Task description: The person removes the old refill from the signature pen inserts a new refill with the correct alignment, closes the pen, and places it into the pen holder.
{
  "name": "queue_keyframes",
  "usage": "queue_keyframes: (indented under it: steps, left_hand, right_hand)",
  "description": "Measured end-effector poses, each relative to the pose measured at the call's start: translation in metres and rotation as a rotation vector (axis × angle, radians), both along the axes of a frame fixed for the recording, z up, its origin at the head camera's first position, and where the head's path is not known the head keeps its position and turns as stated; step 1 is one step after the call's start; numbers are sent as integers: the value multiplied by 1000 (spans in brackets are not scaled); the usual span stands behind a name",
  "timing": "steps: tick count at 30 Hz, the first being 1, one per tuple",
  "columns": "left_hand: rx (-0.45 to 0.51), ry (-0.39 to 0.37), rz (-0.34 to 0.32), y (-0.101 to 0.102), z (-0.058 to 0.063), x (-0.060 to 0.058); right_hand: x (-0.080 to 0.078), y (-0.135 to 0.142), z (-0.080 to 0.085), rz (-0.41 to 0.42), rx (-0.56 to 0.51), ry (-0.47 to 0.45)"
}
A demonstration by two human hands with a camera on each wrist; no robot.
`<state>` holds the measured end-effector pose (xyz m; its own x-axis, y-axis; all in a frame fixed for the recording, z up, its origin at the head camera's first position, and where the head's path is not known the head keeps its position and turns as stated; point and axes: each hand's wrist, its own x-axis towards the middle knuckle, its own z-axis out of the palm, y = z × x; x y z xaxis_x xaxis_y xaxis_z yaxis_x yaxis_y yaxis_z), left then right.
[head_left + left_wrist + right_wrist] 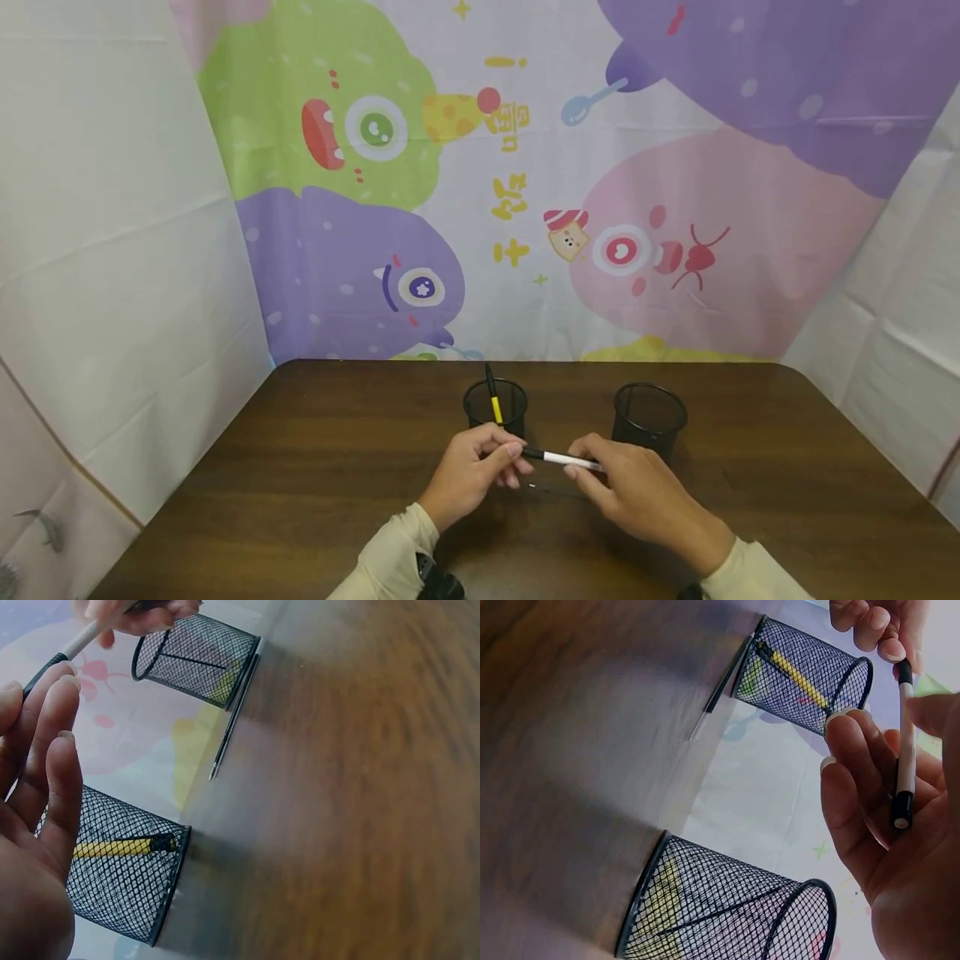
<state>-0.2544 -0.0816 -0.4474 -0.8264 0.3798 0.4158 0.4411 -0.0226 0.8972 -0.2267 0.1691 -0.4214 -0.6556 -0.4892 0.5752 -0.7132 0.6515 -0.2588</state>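
Observation:
A white pen with black ends (564, 458) is held level between both hands above the table. My left hand (474, 471) pinches its black end between thumb and fingertips. My right hand (637, 492) grips the white barrel between thumb and fingers; in the right wrist view, the barrel's other black end (902, 811) shows near the palm. Below the hands, a thin dark rod with a pale tip, like a pen refill (232, 724), lies on the table. Behind the left hand, a black mesh cup (468, 408) holds a yellow and black pen (494, 400).
A second black mesh cup (647, 433) stands behind the right hand; through its mesh a thin dark stick (727, 911) shows. The brown wooden table (300, 500) ends at a cartoon-printed cloth (525, 317), with white cloth (120, 208) at the sides.

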Motion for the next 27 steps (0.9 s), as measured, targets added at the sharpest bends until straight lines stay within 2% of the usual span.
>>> queue_keyframes:
  steps: [6,15,27]
  left_hand:
    - [-7,-6,5,1,1,1]
    - [6,-18,-17,1,2,2]
    - [22,0,-43,2,2,3]
  right_hand:
    - [0,0,0,0,-8,7]
    - [-2,0,0,49,-2,94]
    - [-1,1,0,47,44,73]
